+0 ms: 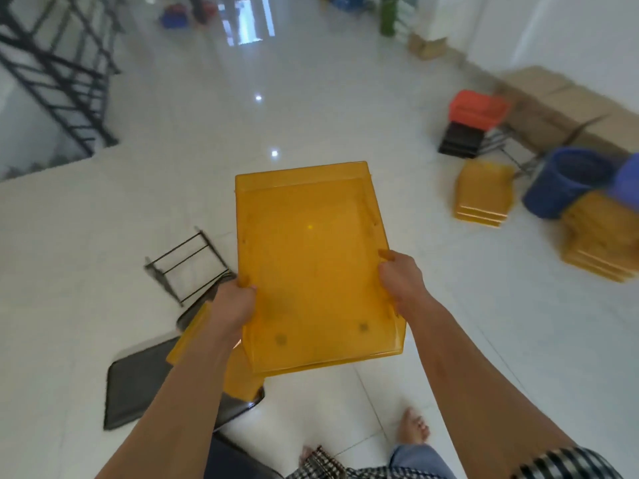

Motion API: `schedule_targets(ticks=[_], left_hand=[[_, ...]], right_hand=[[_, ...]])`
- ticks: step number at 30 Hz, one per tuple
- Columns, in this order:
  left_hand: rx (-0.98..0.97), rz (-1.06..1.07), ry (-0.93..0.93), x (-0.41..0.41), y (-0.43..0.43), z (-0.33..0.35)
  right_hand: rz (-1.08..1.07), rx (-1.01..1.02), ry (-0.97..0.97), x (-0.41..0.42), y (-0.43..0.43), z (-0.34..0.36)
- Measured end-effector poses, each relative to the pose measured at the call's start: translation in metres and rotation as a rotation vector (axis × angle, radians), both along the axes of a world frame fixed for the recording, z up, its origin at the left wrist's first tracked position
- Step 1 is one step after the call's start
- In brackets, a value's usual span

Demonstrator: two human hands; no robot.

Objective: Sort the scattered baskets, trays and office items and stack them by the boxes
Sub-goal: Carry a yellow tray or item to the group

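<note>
Left hand point(231, 305), right hand point(401, 281) grip opposite long edges of yellow letter tray point(311, 264), centre frame, held flat for level carry. Possibly two nested; blur hides seam. Matching yellow tray stack point(482, 195) sits right, near cardboard boxes point(567, 108): likely destination.

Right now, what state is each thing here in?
Held yellow tray: lifted off the floor.
Left hand: grips its left edge.
Right hand: grips its right edge.
Yellow tray stack: on the floor near the boxes.
Red basket: stacked on black trays.
Wire rack: lying on the floor.
</note>
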State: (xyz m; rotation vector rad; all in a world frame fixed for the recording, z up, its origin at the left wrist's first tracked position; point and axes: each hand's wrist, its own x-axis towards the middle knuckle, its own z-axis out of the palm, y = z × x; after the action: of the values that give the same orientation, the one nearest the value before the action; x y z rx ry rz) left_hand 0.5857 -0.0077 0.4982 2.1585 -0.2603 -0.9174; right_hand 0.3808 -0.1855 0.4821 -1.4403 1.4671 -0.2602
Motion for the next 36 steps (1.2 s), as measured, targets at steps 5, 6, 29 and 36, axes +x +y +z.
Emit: schedule_targets(ticks=[5, 6, 29, 36], left_hand=[[0.011, -0.261, -0.015, -0.085, -0.11, 0.001], [0.008, -0.311, -0.019, -0.107, -0.132, 0.0], [0.044, -0.9, 0.069, -0.482, -0.439, -0.022], [0.094, -0.93, 0.077, -0.463, -0.531, -0.038]], right_hand=[[-0.274, 0.026, -0.022, -0.126, -0.049, 0.002], [-0.324, 0.028, -0.024, -0.154, -0.06, 0.002], [-1.054, 0.041, -0.083, -0.537, -0.19, -0.01], [-1.081, 0.084, -0.056, -0.516, -0.28, -0.024]])
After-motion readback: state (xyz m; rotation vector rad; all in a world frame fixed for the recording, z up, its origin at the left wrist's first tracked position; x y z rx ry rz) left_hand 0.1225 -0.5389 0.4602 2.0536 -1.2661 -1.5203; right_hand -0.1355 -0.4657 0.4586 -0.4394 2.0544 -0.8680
